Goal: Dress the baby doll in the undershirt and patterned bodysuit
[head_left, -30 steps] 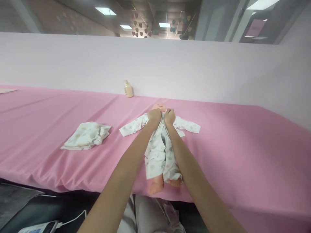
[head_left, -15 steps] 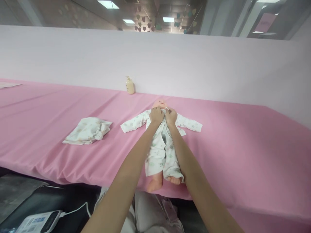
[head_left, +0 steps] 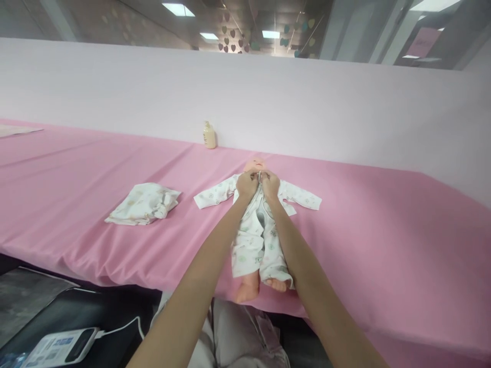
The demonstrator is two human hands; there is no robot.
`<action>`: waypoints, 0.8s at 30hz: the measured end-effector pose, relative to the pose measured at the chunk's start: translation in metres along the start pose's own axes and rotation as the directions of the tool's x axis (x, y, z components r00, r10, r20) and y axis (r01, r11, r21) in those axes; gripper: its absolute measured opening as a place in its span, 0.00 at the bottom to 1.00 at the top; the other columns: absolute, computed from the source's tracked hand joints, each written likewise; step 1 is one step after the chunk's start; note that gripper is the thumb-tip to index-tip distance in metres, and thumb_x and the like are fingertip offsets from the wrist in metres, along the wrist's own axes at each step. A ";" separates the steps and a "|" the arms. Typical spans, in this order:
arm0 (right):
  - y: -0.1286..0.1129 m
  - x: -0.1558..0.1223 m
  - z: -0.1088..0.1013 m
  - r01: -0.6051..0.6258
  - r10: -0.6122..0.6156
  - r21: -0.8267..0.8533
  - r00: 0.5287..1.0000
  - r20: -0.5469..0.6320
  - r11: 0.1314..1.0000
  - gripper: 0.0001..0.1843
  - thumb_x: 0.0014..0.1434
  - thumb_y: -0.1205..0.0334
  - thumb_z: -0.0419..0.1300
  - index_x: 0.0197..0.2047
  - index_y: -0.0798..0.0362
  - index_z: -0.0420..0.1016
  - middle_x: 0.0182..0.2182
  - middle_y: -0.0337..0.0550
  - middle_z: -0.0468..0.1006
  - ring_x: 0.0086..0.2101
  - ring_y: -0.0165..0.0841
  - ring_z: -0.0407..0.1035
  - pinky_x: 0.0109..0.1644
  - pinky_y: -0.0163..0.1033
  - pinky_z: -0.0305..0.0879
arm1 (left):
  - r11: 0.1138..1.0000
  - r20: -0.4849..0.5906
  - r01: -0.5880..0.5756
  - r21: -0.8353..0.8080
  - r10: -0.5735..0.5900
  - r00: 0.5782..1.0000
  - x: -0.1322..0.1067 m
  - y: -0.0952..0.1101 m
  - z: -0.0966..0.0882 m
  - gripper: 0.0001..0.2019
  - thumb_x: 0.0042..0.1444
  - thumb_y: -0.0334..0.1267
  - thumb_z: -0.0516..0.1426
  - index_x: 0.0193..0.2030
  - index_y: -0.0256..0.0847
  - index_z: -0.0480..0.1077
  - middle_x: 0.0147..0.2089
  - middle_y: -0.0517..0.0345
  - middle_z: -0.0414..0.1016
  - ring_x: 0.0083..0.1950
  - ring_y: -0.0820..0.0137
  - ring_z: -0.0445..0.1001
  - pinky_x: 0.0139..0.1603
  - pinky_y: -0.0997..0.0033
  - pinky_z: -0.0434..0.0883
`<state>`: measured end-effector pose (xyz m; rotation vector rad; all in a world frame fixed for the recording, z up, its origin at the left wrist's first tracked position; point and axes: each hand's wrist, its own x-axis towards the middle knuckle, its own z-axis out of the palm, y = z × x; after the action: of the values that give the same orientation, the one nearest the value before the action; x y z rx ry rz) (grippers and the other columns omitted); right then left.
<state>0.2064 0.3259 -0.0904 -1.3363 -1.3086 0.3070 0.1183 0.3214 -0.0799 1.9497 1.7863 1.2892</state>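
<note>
The doll [head_left: 254,164] lies on its back near the front edge of the pink sheet [head_left: 364,230], head toward the wall [head_left: 245,97], feet toward the person. It is in a thin white baby suit [head_left: 246,245] with a small scattered print, the front parted in a long gap down the middle with a grey patch showing inside. Both sleeves spread out flat to the sides; one bare foot protrudes from a straight cuff, while at the other, rumpled cuff mostly the toes show. The left hand [head_left: 247,185] and right hand [head_left: 270,185] meet at the neck of the suit, knuckles up, nearly touching. The fingers of each are curled in and pinched together on the fabric edge; the exact fastening between them is too small to make out. A pale yellow pump bottle [head_left: 209,137] stands upright by the wall, dark lettering on its side; its fill level cannot be told. To the left lies a folded cloth [head_left: 143,204], soft, white and printed, loosely bunched at one end. The sheet is smooth at right, creased at left. Below, a white device [head_left: 57,347] with a plugged-in cable [head_left: 123,327] rests on a glossy black seat [head_left: 111,309].
</note>
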 end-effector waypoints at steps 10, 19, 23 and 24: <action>-0.008 0.005 -0.002 -0.111 0.123 -0.112 0.987 0.103 0.988 0.07 0.50 0.61 0.57 0.33 0.53 0.73 0.24 0.38 0.74 0.28 0.31 0.68 0.37 0.34 0.61 | 0.998 -0.023 0.012 -0.056 -0.013 1.000 0.000 -0.002 -0.004 0.14 0.58 0.42 0.50 0.41 0.45 0.76 0.40 0.58 0.79 0.42 0.67 0.74 0.43 0.72 0.67; -0.001 0.012 0.001 -0.156 0.152 0.009 0.972 0.179 0.988 0.03 0.45 0.64 0.56 0.24 0.53 0.70 0.19 0.33 0.69 0.24 0.29 0.62 0.33 0.33 0.58 | 0.998 0.028 0.065 0.011 -0.065 0.998 0.003 -0.005 -0.001 0.12 0.58 0.40 0.50 0.42 0.42 0.73 0.41 0.55 0.78 0.44 0.66 0.74 0.43 0.70 0.66; 0.007 0.017 0.004 -0.214 0.191 0.091 0.958 0.212 0.973 0.07 0.46 0.63 0.53 0.20 0.54 0.67 0.16 0.33 0.65 0.21 0.27 0.60 0.28 0.32 0.56 | 0.998 0.055 0.049 0.041 -0.051 0.997 0.003 -0.006 0.001 0.12 0.60 0.41 0.48 0.43 0.44 0.71 0.43 0.56 0.77 0.46 0.66 0.73 0.43 0.71 0.65; 0.009 0.019 0.005 -0.232 0.203 0.107 0.953 0.225 0.967 0.08 0.46 0.63 0.52 0.19 0.54 0.65 0.14 0.32 0.62 0.20 0.27 0.58 0.26 0.32 0.55 | 0.998 0.058 0.048 0.040 -0.050 0.997 0.003 -0.007 0.001 0.13 0.60 0.41 0.48 0.44 0.44 0.71 0.43 0.56 0.77 0.46 0.66 0.73 0.43 0.71 0.65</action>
<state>0.2130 0.3460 -0.0893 -1.3646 -1.2918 0.6947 0.1139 0.3262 -0.0837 1.9299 1.8320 1.1779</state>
